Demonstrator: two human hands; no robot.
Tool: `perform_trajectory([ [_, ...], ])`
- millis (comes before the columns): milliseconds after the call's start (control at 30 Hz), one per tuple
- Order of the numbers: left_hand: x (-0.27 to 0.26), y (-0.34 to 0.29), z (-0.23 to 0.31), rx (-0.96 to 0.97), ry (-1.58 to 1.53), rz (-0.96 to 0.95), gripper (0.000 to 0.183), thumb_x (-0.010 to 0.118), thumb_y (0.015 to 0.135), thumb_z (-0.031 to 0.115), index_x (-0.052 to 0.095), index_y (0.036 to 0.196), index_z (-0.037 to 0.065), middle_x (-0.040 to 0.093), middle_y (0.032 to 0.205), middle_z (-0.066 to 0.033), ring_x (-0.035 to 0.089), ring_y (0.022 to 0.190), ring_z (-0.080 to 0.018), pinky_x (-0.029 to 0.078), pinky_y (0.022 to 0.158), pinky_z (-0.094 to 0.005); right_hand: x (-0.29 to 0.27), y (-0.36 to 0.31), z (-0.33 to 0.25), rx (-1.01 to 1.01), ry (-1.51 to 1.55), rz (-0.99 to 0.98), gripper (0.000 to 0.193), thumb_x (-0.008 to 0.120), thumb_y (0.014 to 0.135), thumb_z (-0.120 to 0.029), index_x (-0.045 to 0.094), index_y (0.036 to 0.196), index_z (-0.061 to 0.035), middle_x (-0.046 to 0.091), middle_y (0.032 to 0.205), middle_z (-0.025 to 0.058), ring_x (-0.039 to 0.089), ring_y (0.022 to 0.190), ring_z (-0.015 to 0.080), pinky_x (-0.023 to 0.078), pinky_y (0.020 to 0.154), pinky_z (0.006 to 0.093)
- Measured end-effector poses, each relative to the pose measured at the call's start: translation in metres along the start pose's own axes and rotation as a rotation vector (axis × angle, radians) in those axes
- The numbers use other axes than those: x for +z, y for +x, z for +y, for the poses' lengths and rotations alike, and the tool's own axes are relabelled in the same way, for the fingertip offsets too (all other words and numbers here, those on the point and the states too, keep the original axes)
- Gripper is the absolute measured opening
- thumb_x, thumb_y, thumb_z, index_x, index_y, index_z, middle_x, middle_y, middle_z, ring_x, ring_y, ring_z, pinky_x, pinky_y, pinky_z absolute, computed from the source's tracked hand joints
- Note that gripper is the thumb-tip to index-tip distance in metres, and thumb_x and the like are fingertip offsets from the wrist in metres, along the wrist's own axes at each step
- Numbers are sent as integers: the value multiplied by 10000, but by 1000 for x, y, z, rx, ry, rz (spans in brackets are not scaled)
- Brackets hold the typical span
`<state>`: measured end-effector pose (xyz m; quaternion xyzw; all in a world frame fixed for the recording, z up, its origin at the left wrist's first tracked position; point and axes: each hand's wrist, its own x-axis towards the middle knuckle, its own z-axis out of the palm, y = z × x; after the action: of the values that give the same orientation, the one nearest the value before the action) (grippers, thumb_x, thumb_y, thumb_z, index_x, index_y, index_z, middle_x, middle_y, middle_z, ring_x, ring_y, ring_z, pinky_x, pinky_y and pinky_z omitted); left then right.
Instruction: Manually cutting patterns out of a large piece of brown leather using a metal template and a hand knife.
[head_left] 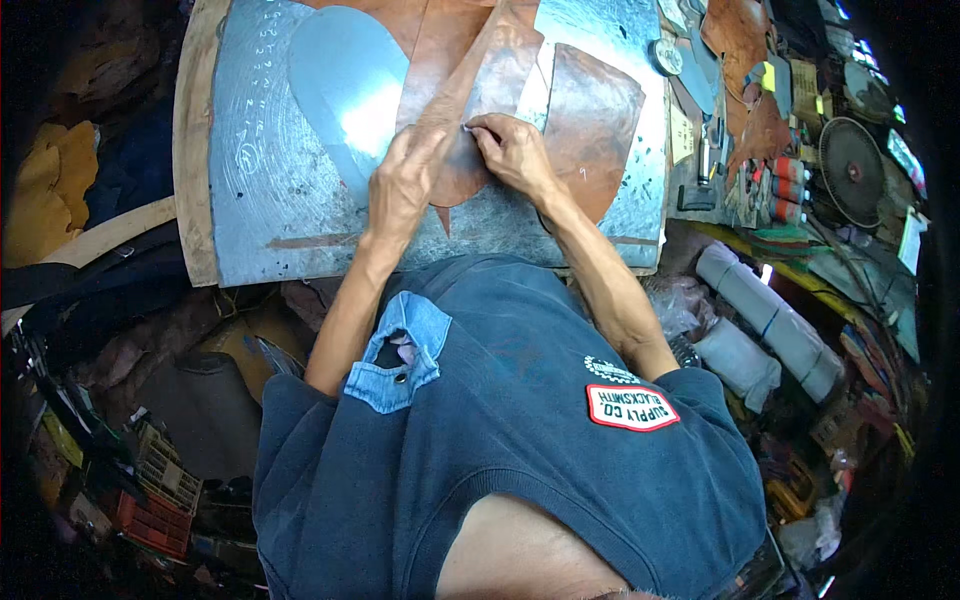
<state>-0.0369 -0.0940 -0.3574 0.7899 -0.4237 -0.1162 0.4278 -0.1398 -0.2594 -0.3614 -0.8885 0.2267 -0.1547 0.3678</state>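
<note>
A brown leather piece (465, 180) with a rounded lower end lies on the metal-topped table (260, 230). A paler brown strip of leather (478, 65) runs up and away along it. My left hand (408, 175) is closed at the strip's near end, its fingertips partly hidden. My right hand (515, 155) pinches something small and pale over the leather, too small to name. To the right lies a darker brown leather piece (592, 130) with a chalk-like mark. A rounded grey-blue sheet (345, 85) lies to the left.
Wooden edging (196, 150) borders the table's left side. At the right stand a round dark fan-like disc (851, 172), a hammer-like tool (704, 165) and red containers (790, 190). White wrapped rolls (768, 300) lie lower right; a red crate (152, 522) is lower left.
</note>
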Motion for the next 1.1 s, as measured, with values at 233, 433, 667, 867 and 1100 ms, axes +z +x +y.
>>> perform_trajectory([
  [233,29,-12,35,28,424,-164,509,776,747,330,613,1162,85,460,1324,-224,423,1227,-502,407,978,-562,-45,-18,-4,450,672,144,217,553,950,-106,649,1106,10,651,862,32,590,779,90,485,724,225],
  [433,31,-10,19,105,508,-147,515,768,742,385,628,1126,72,487,1305,-232,443,1203,-518,426,943,-587,-42,-31,3,518,697,228,217,568,940,-119,658,1103,-8,649,854,27,571,754,76,463,685,215],
  [667,28,-6,43,58,470,-256,530,758,733,453,632,1055,52,466,1295,-255,389,1242,-531,361,1015,-602,-8,-15,10,492,724,337,217,536,925,-79,637,1086,27,667,907,84,624,834,124,512,756,255],
  [867,32,-9,35,53,461,-193,549,794,703,403,635,1085,42,449,1280,-245,396,1229,-533,377,1005,-586,-22,-5,7,649,994,386,208,514,938,-64,579,1118,19,619,895,72,653,849,188,567,755,301],
  [1100,12,-1,23,138,240,-94,296,588,895,265,660,1059,30,644,1050,-209,594,1009,-463,470,918,-464,-28,-6,-4,513,1141,408,210,557,946,-84,560,1131,15,623,900,76,646,880,192,569,796,343],
])
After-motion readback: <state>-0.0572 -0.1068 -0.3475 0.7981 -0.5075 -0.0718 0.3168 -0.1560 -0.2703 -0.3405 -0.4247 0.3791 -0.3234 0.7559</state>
